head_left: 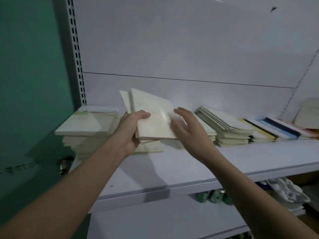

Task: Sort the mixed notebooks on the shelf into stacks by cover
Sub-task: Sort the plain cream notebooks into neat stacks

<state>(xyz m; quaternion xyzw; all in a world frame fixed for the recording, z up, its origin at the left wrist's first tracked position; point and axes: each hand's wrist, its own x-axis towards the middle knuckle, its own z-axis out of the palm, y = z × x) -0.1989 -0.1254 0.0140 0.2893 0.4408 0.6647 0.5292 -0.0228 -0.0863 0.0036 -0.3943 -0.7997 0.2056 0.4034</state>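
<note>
Fingers (pixel 136 116) around pale cream notebooks (pixel 153 118)

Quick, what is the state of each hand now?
Left hand: closed, holding a few pale notebooks.
Right hand: open, fingers resting against the same notebooks.

The shelf (pixel 198 169) front lies bare and open to reach. Along the back, a left stack (pixel 84 128), a fanned pile (pixel 226 128) and a flat row (pixel 276 130) block the way. The space above them, before the back panel (pixel 172 49), is free
</note>
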